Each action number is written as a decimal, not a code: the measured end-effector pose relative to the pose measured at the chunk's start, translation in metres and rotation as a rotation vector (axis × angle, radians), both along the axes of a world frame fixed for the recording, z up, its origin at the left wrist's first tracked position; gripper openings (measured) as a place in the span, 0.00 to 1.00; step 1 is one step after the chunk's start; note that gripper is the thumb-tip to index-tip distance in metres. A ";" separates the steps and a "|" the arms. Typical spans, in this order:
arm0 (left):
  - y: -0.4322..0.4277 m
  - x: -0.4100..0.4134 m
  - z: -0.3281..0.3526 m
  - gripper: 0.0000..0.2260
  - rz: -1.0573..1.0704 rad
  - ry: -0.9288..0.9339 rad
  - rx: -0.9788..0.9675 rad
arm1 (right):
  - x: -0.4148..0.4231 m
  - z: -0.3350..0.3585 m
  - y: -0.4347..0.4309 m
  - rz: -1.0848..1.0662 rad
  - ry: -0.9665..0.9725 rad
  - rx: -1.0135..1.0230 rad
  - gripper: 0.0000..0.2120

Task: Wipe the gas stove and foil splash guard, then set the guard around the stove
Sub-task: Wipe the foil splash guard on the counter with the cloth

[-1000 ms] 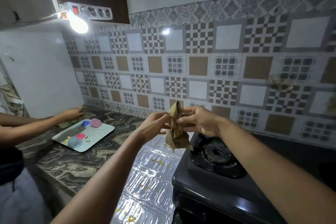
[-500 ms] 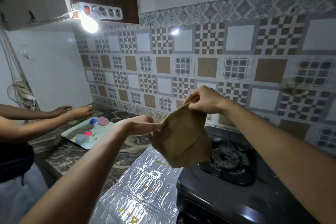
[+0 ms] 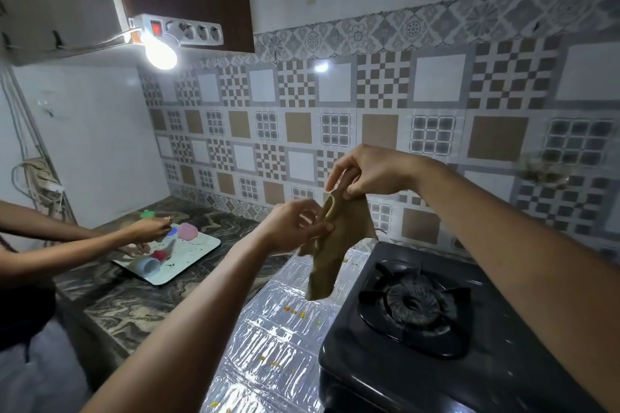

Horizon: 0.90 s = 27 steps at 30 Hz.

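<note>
Marbled counter [image 3: 134,305] holds one stove [image 3: 385,379] and one foil guard [image 3: 268,345]; left hand [image 3: 292,228] and right hand [image 3: 372,171] pinch one cloth [image 3: 339,245].

Soft, matt brown cloth [image 3: 339,245], shiny crinkly silver foil guard [image 3: 268,345] with little food spots, smooth black stove [image 3: 385,375] with a dull sheen, glossy swirly stone counter [image 3: 134,305], shiny patterned wall tiles [image 3: 436,84], smooth white tray [image 3: 198,245]
</note>
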<state>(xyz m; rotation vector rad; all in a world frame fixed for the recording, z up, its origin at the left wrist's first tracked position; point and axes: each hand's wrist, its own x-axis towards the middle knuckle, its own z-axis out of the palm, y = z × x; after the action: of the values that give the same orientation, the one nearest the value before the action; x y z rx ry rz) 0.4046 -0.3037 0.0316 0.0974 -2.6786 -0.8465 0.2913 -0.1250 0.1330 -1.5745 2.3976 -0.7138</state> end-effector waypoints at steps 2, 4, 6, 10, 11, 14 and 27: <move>-0.001 -0.003 0.002 0.11 -0.032 -0.037 0.088 | -0.005 0.000 0.004 -0.019 0.020 0.015 0.13; -0.005 -0.002 0.003 0.14 -0.059 -0.051 0.153 | -0.007 -0.003 0.006 -0.041 0.055 0.045 0.13; -0.007 -0.001 0.006 0.14 -0.089 -0.063 0.180 | -0.010 -0.008 0.007 -0.053 0.068 0.068 0.13; 0.002 0.001 0.015 0.10 -0.110 -0.189 0.288 | -0.014 -0.022 -0.001 -0.069 0.022 -0.027 0.11; 0.006 0.001 0.017 0.10 -0.113 -0.224 0.351 | -0.015 -0.028 -0.004 -0.091 0.013 -0.073 0.11; 0.014 0.004 0.018 0.11 -0.092 -0.233 0.643 | -0.014 -0.058 -0.014 -0.218 -0.012 -0.233 0.13; -0.008 0.000 0.023 0.08 0.118 -0.029 0.423 | -0.016 -0.131 -0.021 -0.127 -0.545 -0.157 0.21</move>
<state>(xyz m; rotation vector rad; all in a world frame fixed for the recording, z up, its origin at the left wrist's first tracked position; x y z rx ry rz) 0.4043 -0.3121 0.0541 0.3636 -2.4476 -1.3645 0.2755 -0.1461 0.0025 -1.0893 2.0786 -1.2020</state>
